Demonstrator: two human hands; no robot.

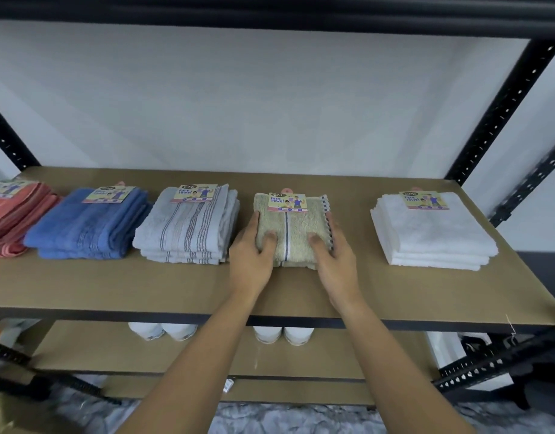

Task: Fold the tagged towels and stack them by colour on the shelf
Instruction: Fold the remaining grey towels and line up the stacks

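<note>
Item 1. Two bare forearms reach up from the bottom edge to the middle shelf board [176, 286].

Item 2. Left hand [251, 255]: at the left edge of the beige towel [296, 233], thumb laid on top, fingers running along the towel's side, holding it.

Item 3. Right hand [332, 255]: mirrored at the right edge, thumb on top, fingers down the side, holding the same towel.

Item 4. Beige towel: folded, with a dark stripe down its middle and a card tag [287, 202] at its far end. It lies flat on the board between the hands, fourth place from the left.

Item 5. Other folded stacks on the same board, each tagged, left to right:
- coral stack [16, 214], partly cut off by the frame
- blue stack [85, 227]
- pale grey striped stack [188, 230], just beside the beige towel
- white stack [426, 233], set well apart at the right

Item 6. Black perforated uprights [502, 104] frame the unit.

Item 7. Lower board [144, 355]: white rounded objects [270, 335] at its back, half hidden.
</note>
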